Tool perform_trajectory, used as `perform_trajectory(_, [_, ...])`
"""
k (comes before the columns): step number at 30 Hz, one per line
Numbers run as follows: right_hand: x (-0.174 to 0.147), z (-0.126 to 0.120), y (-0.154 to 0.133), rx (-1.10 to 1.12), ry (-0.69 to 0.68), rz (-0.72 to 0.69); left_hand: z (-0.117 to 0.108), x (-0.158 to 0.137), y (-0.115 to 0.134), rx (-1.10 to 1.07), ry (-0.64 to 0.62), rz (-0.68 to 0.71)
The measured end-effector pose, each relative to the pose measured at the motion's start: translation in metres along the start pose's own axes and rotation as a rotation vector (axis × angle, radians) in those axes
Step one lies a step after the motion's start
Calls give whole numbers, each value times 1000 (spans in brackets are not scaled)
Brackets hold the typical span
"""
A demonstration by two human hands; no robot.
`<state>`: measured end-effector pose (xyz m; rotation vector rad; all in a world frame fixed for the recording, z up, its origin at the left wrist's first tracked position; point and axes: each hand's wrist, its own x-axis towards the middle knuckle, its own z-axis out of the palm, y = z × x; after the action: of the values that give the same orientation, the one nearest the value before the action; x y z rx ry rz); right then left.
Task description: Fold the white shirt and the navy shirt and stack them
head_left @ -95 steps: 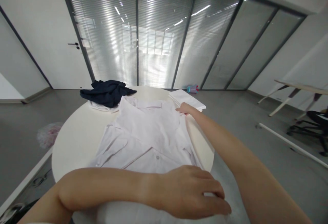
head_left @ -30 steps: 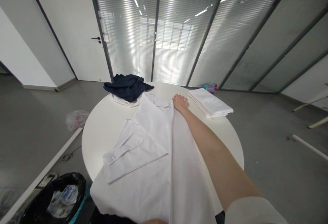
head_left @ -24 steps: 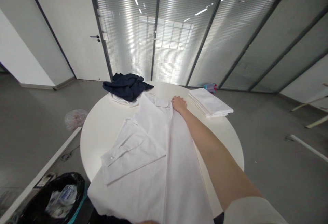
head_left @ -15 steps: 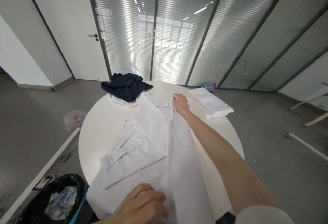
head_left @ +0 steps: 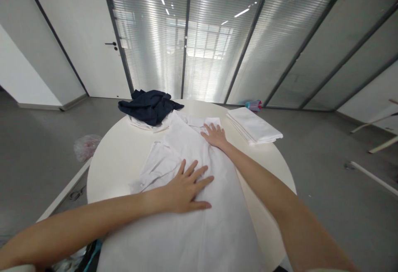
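Observation:
A white shirt (head_left: 224,205) lies spread over the round table, its collar end at the far side and one sleeve folded across its left part. My left hand (head_left: 188,187) rests on the middle of the shirt with its fingers spread. Near the collar, my right hand (head_left: 215,136) lies flat on the cloth, fingers apart. Neither hand grips anything. My left forearm covers part of the folded sleeve and its cuff.
The white round table (head_left: 115,160) holds a crumpled dark navy garment (head_left: 151,107) on white cloth at the back left. A folded white stack of cloth (head_left: 253,125) lies at the back right. Beside the table are a plastic bag (head_left: 87,147) and a partly hidden bin (head_left: 90,255).
My left hand has moved forward from the near edge onto the middle of the shirt and spread its fingers. My right hand has shifted slightly nearer and flattened by the collar.

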<state>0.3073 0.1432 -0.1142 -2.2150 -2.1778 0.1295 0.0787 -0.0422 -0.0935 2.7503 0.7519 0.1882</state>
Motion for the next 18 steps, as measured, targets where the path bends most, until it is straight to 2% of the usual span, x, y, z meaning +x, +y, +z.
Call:
perform_trajectory(3, [27, -3, 11, -15, 1, 1, -4, 22, -8, 21, 62, -4])
perform_trajectory(6, [48, -4, 20, -31, 0, 21, -7, 31, -3, 19, 99, 102])
perform_trajectory(9, [60, -4, 26, -30, 17, 19, -8, 23, 13, -21, 62, 277])
perform_trajectory(11, [63, -3, 28, -18, 31, 10, -7, 11, 23, -43, 15, 329])
perform_trajectory(15, [63, -4, 29, 44, 51, 10, -8, -12, 35, -67, -37, 302])
perform_trajectory(18, [60, -10, 27, 159, 100, 24, -14, -16, 38, -74, 4, 269])
